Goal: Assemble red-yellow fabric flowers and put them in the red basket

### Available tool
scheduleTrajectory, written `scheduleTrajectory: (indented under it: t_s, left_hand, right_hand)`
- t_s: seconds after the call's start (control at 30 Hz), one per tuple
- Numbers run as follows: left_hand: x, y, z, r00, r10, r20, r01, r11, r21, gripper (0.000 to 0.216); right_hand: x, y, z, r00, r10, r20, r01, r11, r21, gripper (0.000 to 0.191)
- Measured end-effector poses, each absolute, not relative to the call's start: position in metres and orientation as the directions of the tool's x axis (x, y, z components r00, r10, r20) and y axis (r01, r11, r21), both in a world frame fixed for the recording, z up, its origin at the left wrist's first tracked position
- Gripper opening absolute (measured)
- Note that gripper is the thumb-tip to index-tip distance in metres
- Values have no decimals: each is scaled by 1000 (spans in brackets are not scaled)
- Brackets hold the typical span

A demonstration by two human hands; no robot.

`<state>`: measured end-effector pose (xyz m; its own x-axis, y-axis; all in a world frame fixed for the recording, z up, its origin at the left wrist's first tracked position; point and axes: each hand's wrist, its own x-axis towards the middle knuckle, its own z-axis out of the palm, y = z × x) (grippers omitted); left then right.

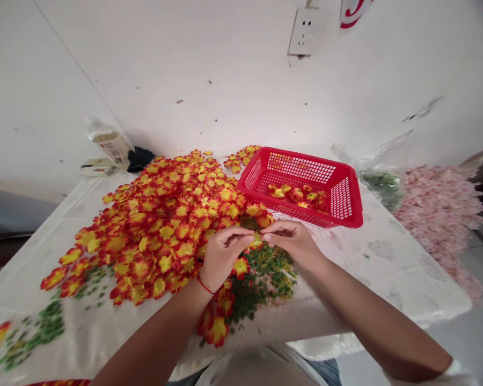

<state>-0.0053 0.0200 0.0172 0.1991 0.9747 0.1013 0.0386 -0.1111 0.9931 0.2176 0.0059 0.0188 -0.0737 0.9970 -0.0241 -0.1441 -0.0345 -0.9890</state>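
Note:
My left hand [222,253] and my right hand [292,239] meet over the table, fingers pinched together on one small yellow-and-red fabric flower [257,241]. A red thread bracelet circles my left wrist. Below the hands lies a heap of small green plastic pieces [265,273]. To the left spreads a big pile of red-and-yellow fabric flowers [165,225]. Just beyond my right hand stands a red plastic basket [346,193] with several flowers in it.
The table wears a white patterned cloth [386,257]. A clear bag of green parts [382,185] and a pink flower heap [438,209] sit at the right. A bottle [108,142], a small box and a dark object stand at the far left corner. A wall socket [304,32] is above.

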Motion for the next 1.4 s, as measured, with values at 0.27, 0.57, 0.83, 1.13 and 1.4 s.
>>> scheduleTrajectory:
  t_s: [0.27,0.57,0.83,1.13,1.4]
  left_hand:
    - [-6,19,19,229,970,79,13,-84,996,30]
    - [-6,19,19,222,969,111,12,-117,993,30]
    - [-6,19,21,193,973,127,27,-135,990,22]
    - [-7,22,16,214,960,181,20,-189,982,18]
    - [-5,19,18,218,964,154,14,-161,987,19]
  right_hand:
    - [218,5,17,-115,993,-33,-169,-53,-984,32]
    - [218,5,16,-107,994,0,-121,-13,-993,31]
    - [220,5,13,-78,997,-13,-122,-23,-992,31]
    - [221,6,12,-99,995,0,-100,-10,-995,32]
    - [220,5,15,-83,997,3,-132,-8,-991,31]
